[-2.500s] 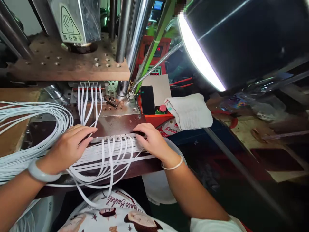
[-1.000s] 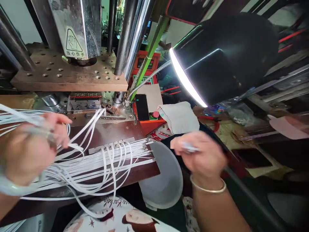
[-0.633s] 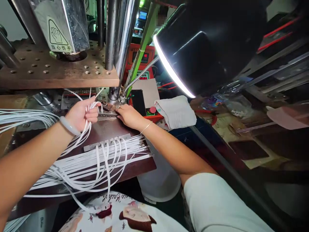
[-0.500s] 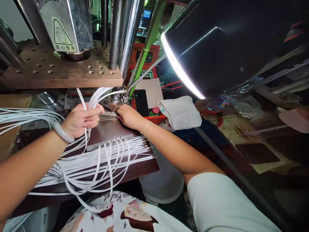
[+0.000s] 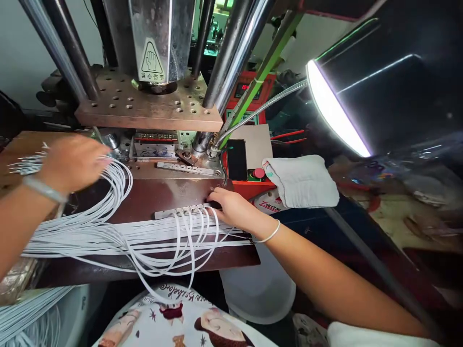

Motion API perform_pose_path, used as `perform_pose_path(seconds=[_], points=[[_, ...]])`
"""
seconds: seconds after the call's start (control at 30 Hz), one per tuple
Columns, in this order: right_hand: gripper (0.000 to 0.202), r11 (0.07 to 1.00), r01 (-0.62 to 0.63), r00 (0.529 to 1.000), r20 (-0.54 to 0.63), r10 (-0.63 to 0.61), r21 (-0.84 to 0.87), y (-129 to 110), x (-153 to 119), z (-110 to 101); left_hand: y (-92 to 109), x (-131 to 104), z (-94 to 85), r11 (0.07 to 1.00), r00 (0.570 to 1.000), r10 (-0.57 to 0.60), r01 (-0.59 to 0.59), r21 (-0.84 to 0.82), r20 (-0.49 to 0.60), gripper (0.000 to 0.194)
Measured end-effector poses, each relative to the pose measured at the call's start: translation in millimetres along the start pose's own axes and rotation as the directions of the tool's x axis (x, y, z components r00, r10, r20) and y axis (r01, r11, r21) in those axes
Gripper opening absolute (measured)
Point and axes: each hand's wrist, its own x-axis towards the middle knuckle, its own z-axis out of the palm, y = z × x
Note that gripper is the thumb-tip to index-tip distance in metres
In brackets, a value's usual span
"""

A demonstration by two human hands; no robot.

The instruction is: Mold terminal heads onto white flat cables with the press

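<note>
The fingers of the right hand (image 5: 233,208) are bent around the right end of a slotted metal strip (image 5: 164,213), with the thumb on the near side and a forefinger on the far side; whether the end is firmly pinched cannot be told. The strip is stretched out to the left of these fingers on the brown surface (image 5: 170,193), and from its slots several white cables (image 5: 190,231) are looped toward the lap. Well to the left, the left hand (image 5: 77,161) is held over a thick cable bundle (image 5: 121,193); its fingers are blurred, and it cannot be told whether anything is gripped. Beyond the right fingers and a little to their left, a second slotted bar (image 5: 184,168) is laid on the press base, no cables being seen in it. Farther off, a die block (image 5: 155,149) is set beneath the raised press plate (image 5: 152,119). The step in hand is judged to be a changeover, the loaded strip being steadied at one end while the bundle is attended to. For the next move, the left fingers would need to be brought to the strip's free end, so that it can be lifted level without the loops being snagged.
</note>
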Motion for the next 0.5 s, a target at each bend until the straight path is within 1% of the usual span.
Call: perform_pose_path(seconds=[0.03,0.07,0.1,0.13,0.17,0.2,0.23,0.27,0.3,0.33,0.37,0.4,0.43,0.47,0.5], points=[[0.009,0.999,-0.016,1.000,-0.002,0.016,-0.030,-3.3,3.9,2.3,7.0,9.2,10.7,0.997,0.985,0.075,-0.078,0.019,0.153,0.038],[0.009,0.998,-0.033,0.999,-0.007,0.032,-0.054,-5.7,7.5,3.7,10.2,17.1,18.9,0.995,0.968,0.095,-0.102,0.015,0.232,0.042],[0.009,0.996,-0.050,0.999,-0.015,0.049,-0.075,-7.4,10.6,4.4,9.1,22.4,23.4,0.995,0.952,0.084,-0.094,0.022,0.296,0.046],[0.009,0.994,-0.065,0.998,-0.025,0.063,-0.093,-8.5,13.2,4.6,4.6,24.5,24.1,0.998,0.946,0.034,-0.051,0.044,0.323,0.049],[0.010,0.992,-0.075,0.997,-0.032,0.072,-0.106,-9.3,15.6,4.6,-1.5,23.3,21.7,0.994,0.947,-0.061,0.031,0.101,0.314,0.053],[0.011,0.991,-0.077,0.997,-0.036,0.074,-0.111,-10.1,18.1,4.7,-6.9,19.5,17.8,0.975,0.944,-0.175,0.127,0.182,0.280,0.057],[0.012,0.991,-0.072,0.997,-0.034,0.068,-0.109,-11.1,21.2,5.1,-9.6,14.1,14.1,0.940,0.935,-0.276,0.213,0.267,0.225,0.061],[0.012,0.992,-0.065,0.998,-0.031,0.062,-0.105,-12.3,25.0,6.0,-8.0,7.7,12.3,0.895,0.927,-0.341,0.270,0.354,0.155,0.063],[0.013,0.993,-0.058,0.998,-0.027,0.055,-0.101,-13.7,29.6,7.2,-1.5,1.3,13.7,0.889,0.946,-0.301,0.231,0.395,0.124,0.061],[0.013,0.994,-0.050,0.999,-0.022,0.048,-0.099,-15.3,35.0,8.7,9.0,-4.5,18.7,0.912,0.975,-0.175,0.109,0.395,0.135,0.056],[0.013,0.994,-0.038,0.999,-0.016,0.036,-0.104,-16.7,40.9,10.1,22.0,-8.9,26.8,0.932,0.982,-0.007,-0.062,0.356,0.189,0.049],[0.012,0.993,-0.016,1.000,-0.011,0.015,-0.117,-17.8,47.5,11.1,35.1,-11.3,36.9,0.933,0.955,0.134,-0.212,0.290,0.266,0.042],[0.012,0.990,0.013,1.000,-0.009,-0.015,-0.138,-18.4,54.8,11.3,45.8,-11.0,47.5,0.930,0.923,0.221,-0.297,0.217,0.316,0.034],[0.012,0.985,0.045,0.999,-0.015,-0.048,-0.165,-18.1,63.4,10.2,52.5,-7.4,56.9,0.933,0.904,0.266,-0.328,0.146,0.336,0.029],[0.013,0.978,0.070,0.996,-0.034,-0.079,-0.195,-17.1,73.7,7.8,54.3,-0.2,63.8,0.948,0.910,0.265,-0.306,0.088,0.319,0.027]])
